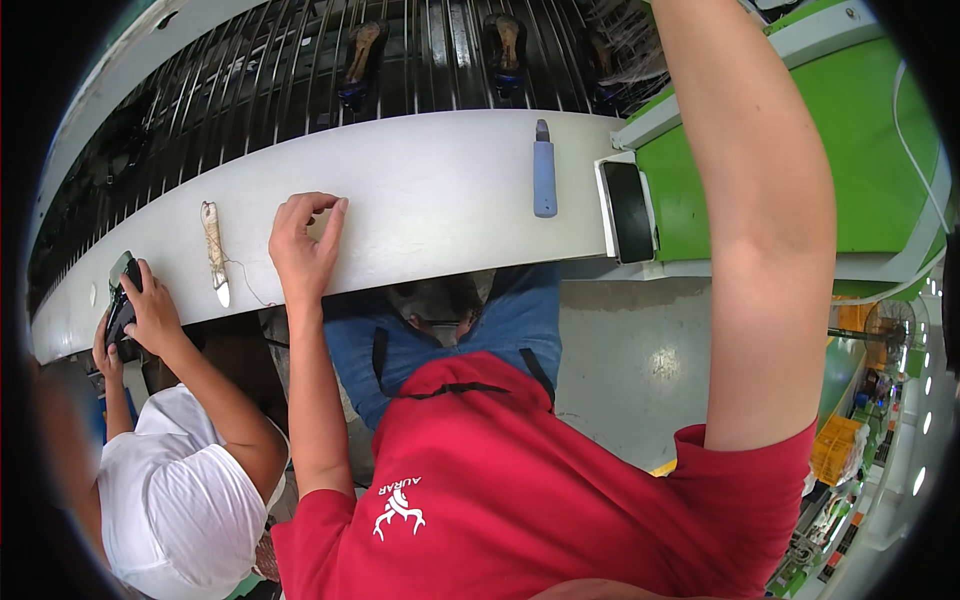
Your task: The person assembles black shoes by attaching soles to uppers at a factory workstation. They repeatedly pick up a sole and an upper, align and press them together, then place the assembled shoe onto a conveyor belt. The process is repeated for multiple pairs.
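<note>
My left hand (305, 240) is over the white work surface (430, 190), its fingers curled in and the thumb tip close to the index fingertip. Nothing shows between them. My right arm (765, 220) stretches far up past the top edge, so the right hand is out of the picture. A tool with a blue handle and a short dark tip (544, 178) lies upright on the surface, right of my left hand. To the left of that hand lies a slim tool with a wrapped, cream-coloured handle and a white end (214, 250), a thin thread trailing from it.
Behind the surface, a rack of metal rods carries dark shoes (363, 60) with brown insoles (507, 45). A black-screened device (628, 212) sits at the right end by a green panel (690, 200). At left, a co-worker's hands (150, 312) hold a dark shoe (122, 295).
</note>
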Demonstrator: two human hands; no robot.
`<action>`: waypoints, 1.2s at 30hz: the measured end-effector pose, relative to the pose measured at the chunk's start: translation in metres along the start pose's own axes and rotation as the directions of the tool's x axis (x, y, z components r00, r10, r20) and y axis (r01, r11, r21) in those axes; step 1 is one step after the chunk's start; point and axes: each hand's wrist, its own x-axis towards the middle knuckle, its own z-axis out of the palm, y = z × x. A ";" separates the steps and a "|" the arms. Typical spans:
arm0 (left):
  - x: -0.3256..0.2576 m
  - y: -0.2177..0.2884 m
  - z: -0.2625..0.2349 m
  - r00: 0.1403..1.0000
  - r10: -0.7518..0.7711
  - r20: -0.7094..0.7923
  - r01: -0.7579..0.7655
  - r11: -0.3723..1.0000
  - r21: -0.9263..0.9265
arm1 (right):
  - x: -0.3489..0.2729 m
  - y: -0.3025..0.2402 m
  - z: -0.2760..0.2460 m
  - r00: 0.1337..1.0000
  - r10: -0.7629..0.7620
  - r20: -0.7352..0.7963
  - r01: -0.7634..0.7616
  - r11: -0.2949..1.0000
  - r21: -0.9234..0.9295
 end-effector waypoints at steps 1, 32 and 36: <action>0.000 0.000 0.000 1.000 0.001 0.002 -0.001 1.000 -0.001 | 0.005 0.002 0.000 0.998 -0.001 0.059 0.000 1.000 0.023; -0.001 0.004 0.006 0.997 0.052 -0.050 -0.050 0.998 0.038 | 0.048 0.120 0.028 0.922 0.364 -0.134 -0.366 0.930 0.006; 0.000 0.008 0.013 0.995 0.082 -0.051 -0.082 0.997 0.018 | 0.034 0.127 0.023 0.758 0.052 -0.650 0.072 0.984 0.162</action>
